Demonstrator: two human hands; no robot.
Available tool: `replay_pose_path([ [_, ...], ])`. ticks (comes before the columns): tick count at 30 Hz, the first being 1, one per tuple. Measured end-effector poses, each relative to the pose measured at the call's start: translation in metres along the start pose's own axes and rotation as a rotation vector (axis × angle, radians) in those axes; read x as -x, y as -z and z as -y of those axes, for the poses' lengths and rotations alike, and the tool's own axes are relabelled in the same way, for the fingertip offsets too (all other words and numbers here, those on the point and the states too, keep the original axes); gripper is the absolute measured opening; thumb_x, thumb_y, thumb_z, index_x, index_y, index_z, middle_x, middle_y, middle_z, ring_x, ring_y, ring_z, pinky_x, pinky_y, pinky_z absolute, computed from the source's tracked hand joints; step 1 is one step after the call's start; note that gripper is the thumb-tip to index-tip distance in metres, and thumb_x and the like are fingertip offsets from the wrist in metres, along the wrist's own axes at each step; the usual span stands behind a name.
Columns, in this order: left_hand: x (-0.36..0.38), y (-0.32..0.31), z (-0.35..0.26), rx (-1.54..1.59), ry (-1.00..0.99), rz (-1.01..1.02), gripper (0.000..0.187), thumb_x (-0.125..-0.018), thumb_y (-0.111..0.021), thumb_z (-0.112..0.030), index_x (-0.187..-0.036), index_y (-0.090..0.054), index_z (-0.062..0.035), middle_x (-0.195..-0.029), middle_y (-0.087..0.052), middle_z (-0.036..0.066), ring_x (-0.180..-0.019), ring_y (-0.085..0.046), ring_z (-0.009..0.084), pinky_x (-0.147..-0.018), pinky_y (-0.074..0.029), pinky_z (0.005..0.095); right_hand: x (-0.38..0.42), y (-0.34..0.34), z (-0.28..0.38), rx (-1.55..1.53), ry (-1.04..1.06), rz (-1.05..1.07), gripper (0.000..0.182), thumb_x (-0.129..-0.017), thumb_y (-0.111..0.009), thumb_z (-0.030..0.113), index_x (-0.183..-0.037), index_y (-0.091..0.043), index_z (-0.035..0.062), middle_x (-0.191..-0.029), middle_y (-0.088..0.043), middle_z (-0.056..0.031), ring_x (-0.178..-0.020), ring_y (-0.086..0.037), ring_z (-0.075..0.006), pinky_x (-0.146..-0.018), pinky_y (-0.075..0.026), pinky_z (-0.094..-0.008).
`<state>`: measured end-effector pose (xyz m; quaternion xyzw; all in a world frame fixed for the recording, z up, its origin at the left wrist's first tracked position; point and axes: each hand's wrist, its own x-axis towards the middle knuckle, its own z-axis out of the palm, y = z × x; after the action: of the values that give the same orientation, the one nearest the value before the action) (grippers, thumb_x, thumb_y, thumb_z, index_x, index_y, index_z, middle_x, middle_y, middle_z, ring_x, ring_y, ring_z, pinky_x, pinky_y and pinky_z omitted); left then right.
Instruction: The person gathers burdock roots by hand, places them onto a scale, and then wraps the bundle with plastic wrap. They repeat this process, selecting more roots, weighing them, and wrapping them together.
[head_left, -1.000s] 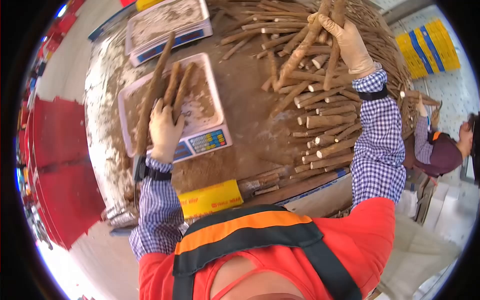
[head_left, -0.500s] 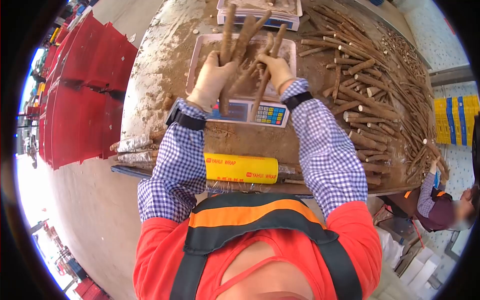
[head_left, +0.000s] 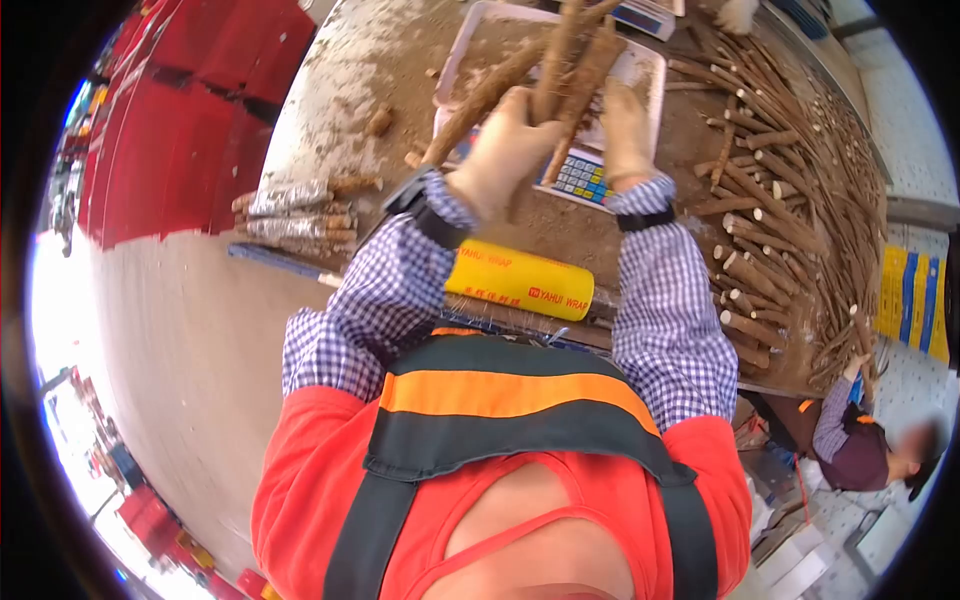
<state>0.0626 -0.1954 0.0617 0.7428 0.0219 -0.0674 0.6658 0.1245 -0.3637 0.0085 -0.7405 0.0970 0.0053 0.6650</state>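
My left hand (head_left: 508,150), in a pale glove, is closed around several long brown roots (head_left: 585,85) that fan upward and to the left. They are held over the tray of a digital scale (head_left: 655,85), hiding much of it. My right hand (head_left: 627,130), also gloved, is over the tray's right side just beside the held roots. Its fingers look stretched out, with no root visible in them. The scale's keypad (head_left: 580,180) shows between my hands. Nearer my body lies a yellow roll of wrap (head_left: 520,282).
Many loose roots (head_left: 780,215) are piled on the right of the table. Film-wrapped bundles (head_left: 295,205) lie at the left edge. Red crates (head_left: 190,130) stand left; a second scale (head_left: 640,15) and another person's gloved hand (head_left: 738,15) are behind. A co-worker (head_left: 855,450) is at right.
The camera view has shifted. My left hand has tilted the roots, some now leaning left. My right hand gripped roots before and now shows none.
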Motion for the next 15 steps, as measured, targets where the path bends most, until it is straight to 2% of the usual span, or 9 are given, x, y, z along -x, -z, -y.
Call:
replay_pose_path([
  [2,0.002,-0.023,-0.003,-0.041,0.016,-0.033,0.040,-0.079,-0.067,-0.014,-0.112,-0.052,0.0032,-0.094,-0.065,0.020,-0.085,-0.066,0.0295,-0.076,-0.053,0.0371,0.038,0.012,0.021,-0.297,-0.035,0.142,0.069,-0.098,-0.041,0.055,-0.136,-0.044,-0.0033,-0.134,-0.051,-0.0162,-0.117,-0.053,-0.0257,-0.098,-0.044,-0.0359],
  [3,0.004,-0.034,-0.002,-0.093,-0.026,-0.015,0.041,-0.079,-0.066,-0.013,-0.113,-0.051,0.0032,-0.095,-0.065,0.023,-0.088,-0.065,0.0343,-0.078,-0.053,0.0391,0.063,0.007,0.047,-0.210,0.039,0.137,0.065,-0.098,-0.046,0.050,-0.135,-0.044,-0.0036,-0.131,-0.052,-0.0164,-0.116,-0.053,-0.0256,-0.098,-0.044,-0.0369],
  [5,0.009,-0.053,-0.002,-0.064,-0.015,0.039,0.043,-0.079,-0.063,-0.013,-0.116,-0.049,0.0033,-0.098,-0.063,0.027,-0.095,-0.064,0.0414,-0.082,-0.052,0.0423,0.054,0.008,0.017,-0.298,0.017,0.100,0.059,-0.098,-0.051,0.044,-0.132,-0.047,-0.0040,-0.126,-0.055,-0.0159,-0.110,-0.055,-0.0248,-0.095,-0.046,-0.0365],
  [9,0.005,-0.072,0.015,-0.058,-0.054,0.038,0.043,-0.078,-0.060,-0.010,-0.118,-0.051,0.0038,-0.105,-0.060,0.030,-0.104,-0.058,0.0438,-0.090,-0.048,0.0451,0.044,0.018,0.022,-0.182,-0.171,-0.067,0.043,-0.098,-0.052,0.036,-0.111,-0.062,-0.0035,-0.105,-0.066,-0.0127,-0.093,-0.062,-0.0228,-0.079,-0.050,-0.0342],
  [10,-0.003,-0.073,0.019,-0.151,-0.178,0.028,0.041,-0.077,-0.060,-0.009,-0.116,-0.053,0.0037,-0.108,-0.058,0.029,-0.105,-0.057,0.0439,-0.091,-0.047,0.0453,0.036,0.021,0.013,0.026,-0.030,-0.075,0.039,-0.098,-0.052,0.035,-0.102,-0.066,-0.0015,-0.090,-0.066,-0.0089,-0.082,-0.063,-0.0209,-0.071,-0.050,-0.0332],
  [11,-0.014,-0.075,0.022,-0.241,-0.304,0.019,0.039,-0.077,-0.059,-0.008,-0.114,-0.055,0.0036,-0.110,-0.057,0.029,-0.105,-0.056,0.0439,-0.092,-0.047,0.0456,0.031,0.029,0.005,0.026,-0.028,-0.081,0.039,-0.098,-0.052,0.035,-0.102,-0.066,-0.0015,-0.090,-0.066,-0.0089,-0.082,-0.063,-0.0209,-0.071,-0.050,-0.0332],
  [13,-0.041,-0.074,0.026,-0.445,-0.526,-0.168,0.034,-0.075,-0.059,-0.005,-0.108,-0.058,0.0052,-0.115,-0.055,0.027,-0.102,-0.058,0.0410,-0.091,-0.049,0.0447,0.035,0.031,0.017,-0.135,0.049,-0.176,0.037,-0.097,-0.053,0.034,-0.101,-0.066,-0.0004,-0.085,-0.064,-0.0069,-0.076,-0.060,-0.0183,-0.067,-0.048,-0.0301],
  [14,-0.054,-0.068,0.022,-0.456,-0.492,-0.139,0.032,-0.075,-0.060,-0.005,-0.106,-0.059,0.0054,-0.115,-0.055,0.027,-0.101,-0.059,0.0407,-0.091,-0.049,0.0443,0.038,0.032,0.028,-0.406,-0.188,-0.232,0.036,-0.097,-0.052,0.034,-0.100,-0.064,0.0005,-0.084,-0.061,-0.0053,-0.074,-0.056,-0.0148,-0.066,-0.046,-0.0272],
  [15,-0.062,-0.061,0.015,-0.465,-0.462,-0.108,0.030,-0.075,-0.060,-0.005,-0.103,-0.060,0.0057,-0.115,-0.055,0.026,-0.100,-0.059,0.0405,-0.091,-0.050,0.0438,0.041,0.037,0.030,-0.405,-0.180,-0.236,0.036,-0.097,-0.052,0.034,-0.100,-0.064,0.0005,-0.084,-0.061,-0.0053,-0.074,-0.056,-0.0148,-0.066,-0.046,-0.0272],
])
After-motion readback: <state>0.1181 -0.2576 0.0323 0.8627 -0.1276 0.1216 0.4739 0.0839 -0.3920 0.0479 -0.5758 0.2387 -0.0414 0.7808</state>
